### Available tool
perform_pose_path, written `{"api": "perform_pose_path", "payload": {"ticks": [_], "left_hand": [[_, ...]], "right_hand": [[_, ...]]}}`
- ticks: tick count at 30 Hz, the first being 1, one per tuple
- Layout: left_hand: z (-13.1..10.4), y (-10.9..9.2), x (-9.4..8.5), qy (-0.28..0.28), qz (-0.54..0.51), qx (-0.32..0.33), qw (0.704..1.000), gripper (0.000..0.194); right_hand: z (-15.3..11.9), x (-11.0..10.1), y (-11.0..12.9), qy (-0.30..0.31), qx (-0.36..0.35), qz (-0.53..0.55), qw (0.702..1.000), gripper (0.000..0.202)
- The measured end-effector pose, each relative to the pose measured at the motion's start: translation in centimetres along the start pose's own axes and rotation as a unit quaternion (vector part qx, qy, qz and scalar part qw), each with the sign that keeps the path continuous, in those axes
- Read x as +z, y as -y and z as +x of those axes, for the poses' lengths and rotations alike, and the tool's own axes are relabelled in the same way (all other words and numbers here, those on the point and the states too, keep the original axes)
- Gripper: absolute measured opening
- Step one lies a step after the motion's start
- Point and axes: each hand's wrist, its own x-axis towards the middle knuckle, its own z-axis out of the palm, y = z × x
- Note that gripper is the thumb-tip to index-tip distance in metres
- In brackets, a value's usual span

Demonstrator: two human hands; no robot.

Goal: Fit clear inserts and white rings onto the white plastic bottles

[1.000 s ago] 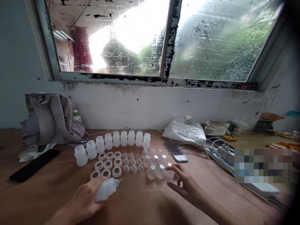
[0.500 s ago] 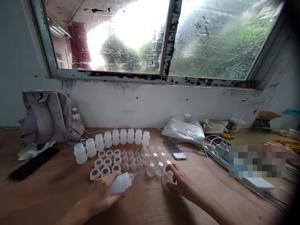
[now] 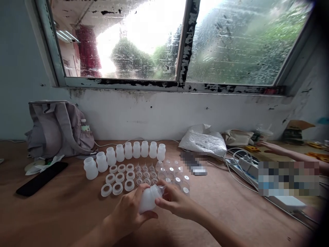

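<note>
My left hand [image 3: 133, 204] is wrapped round the body of a frosted baby bottle [image 3: 147, 201], tilted with its top to the right. My right hand [image 3: 174, 200] closes its fingers on the bottle's collar and clear nipple end, partly hiding them. Just beyond stand several clear dome caps [image 3: 178, 185], some behind my right hand. Left of these are rows of clear nipples [image 3: 146, 175] and white ring collars [image 3: 117, 188]. Several open frosted bottles [image 3: 111, 157] form a curved row behind.
A grey backpack [image 3: 59, 128] and black flat case [image 3: 42, 179] lie left. A silvery bag [image 3: 203, 140], blurred phone [image 3: 199, 171] and power strip [image 3: 249, 168] with cables sit right. Another person's arm [image 3: 280, 150] reaches in at far right.
My right hand has left the nearest clear cap and moved left onto the bottle's top. The bottle has shifted right and closer to upright. The other person's arm has reached further in.
</note>
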Motion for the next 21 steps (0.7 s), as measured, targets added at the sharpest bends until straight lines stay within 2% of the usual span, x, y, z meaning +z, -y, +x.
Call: {"api": "perform_pose_path", "payload": {"ticks": [3, 5, 7, 9, 11, 14, 17, 21], "left_hand": [[0.8, -0.1, 0.2, -0.011, -0.064, -0.056, 0.996, 0.05], [1.2, 0.0, 0.2, 0.053, -0.191, -0.104, 0.975, 0.037], [1.3, 0.0, 0.3, 0.146, -0.348, -0.144, 0.915, 0.027], [1.1, 0.0, 0.6, 0.198, -0.46, -0.167, 0.849, 0.023], [0.9, 0.2, 0.9, 0.203, -0.516, -0.17, 0.815, 0.023], [0.7, 0.8, 1.5, 0.23, -0.553, -0.178, 0.781, 0.025], [0.4, 1.7, 2.1, 0.252, -0.554, -0.197, 0.769, 0.03], [-0.5, 3.1, 3.2, 0.232, -0.528, -0.19, 0.795, 0.04]], "right_hand": [[1.5, 1.2, -0.3, -0.087, -0.026, -0.022, 0.996, 0.034], [2.1, 1.7, -0.7, -0.149, -0.046, -0.06, 0.986, 0.035], [2.3, 2.2, -1.0, -0.19, -0.059, -0.083, 0.976, 0.04], [2.0, 2.6, -1.2, -0.208, -0.066, -0.086, 0.972, 0.041], [1.7, 3.0, -1.3, -0.21, -0.065, -0.069, 0.973, 0.039], [1.5, 3.3, -1.6, -0.2, -0.054, -0.026, 0.978, 0.036], [1.6, 3.6, -2.1, -0.191, -0.045, 0.005, 0.981, 0.037], [1.6, 4.2, -2.7, -0.185, -0.041, 0.036, 0.981, 0.038]]}}
